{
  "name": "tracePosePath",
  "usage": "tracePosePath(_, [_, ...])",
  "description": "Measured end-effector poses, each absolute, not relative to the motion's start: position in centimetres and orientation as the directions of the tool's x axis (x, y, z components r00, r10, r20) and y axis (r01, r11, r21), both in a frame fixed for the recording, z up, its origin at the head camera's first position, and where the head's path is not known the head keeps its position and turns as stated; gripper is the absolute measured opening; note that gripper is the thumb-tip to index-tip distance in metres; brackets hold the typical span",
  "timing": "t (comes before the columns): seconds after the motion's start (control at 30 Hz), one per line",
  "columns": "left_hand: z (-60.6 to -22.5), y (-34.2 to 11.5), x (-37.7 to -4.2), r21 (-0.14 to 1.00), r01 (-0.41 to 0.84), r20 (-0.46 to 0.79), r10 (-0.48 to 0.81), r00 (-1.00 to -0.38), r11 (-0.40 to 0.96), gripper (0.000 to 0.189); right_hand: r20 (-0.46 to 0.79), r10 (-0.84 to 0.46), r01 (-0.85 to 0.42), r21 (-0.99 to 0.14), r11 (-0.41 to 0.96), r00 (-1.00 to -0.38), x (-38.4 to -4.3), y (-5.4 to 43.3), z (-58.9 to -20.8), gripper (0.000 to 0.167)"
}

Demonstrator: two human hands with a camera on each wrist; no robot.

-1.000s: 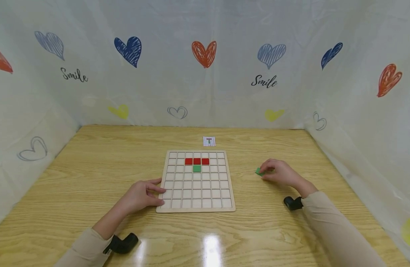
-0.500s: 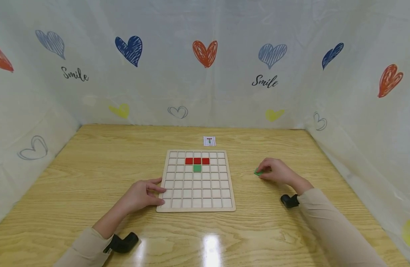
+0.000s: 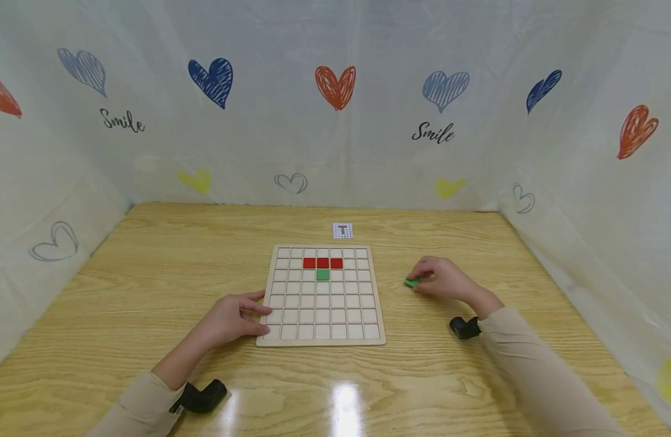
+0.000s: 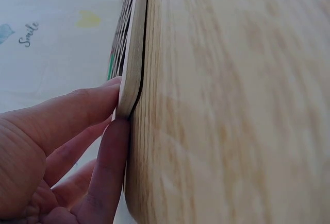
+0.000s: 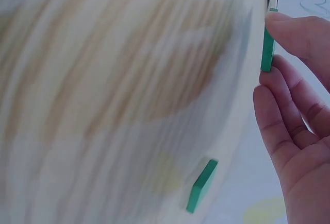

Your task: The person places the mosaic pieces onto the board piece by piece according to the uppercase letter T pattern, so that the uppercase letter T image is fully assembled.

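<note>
A square wooden grid board lies flat on the table. Three red tiles sit side by side in its second row, with a green tile in the square below the middle one. My left hand rests on the board's near left edge, its extended fingers touching rim and side. To the right of the board, low over the table, my right hand pinches another green tile between thumb and fingers. One more green tile lies on the table in the right wrist view; the head view does not show it.
A small card printed with a T-shaped grid pattern lies behind the board. The wood-grain table is walled in by a white sheet with hearts and "Smile" prints. Black wrist cameras sit below both hands.
My right hand has moved left toward the board, carrying the pinched green tile. My left hand stays at the board's edge, and the tiles on the board have not shifted.
</note>
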State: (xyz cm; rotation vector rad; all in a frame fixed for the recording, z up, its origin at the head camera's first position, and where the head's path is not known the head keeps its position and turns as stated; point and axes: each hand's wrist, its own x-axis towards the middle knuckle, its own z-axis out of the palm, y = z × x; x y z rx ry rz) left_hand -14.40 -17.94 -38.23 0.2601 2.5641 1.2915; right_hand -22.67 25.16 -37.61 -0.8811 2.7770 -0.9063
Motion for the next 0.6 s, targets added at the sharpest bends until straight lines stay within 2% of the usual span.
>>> tracePosePath(0.6, [-38.1,-17.9,-14.3,0.801,0.047,-0.147,0.271,-0.951,0.597,0.034,0.119,-0.614,-0.558,-0.575,0.598,-0.781,-22.8,21.9,-36.8,0.011])
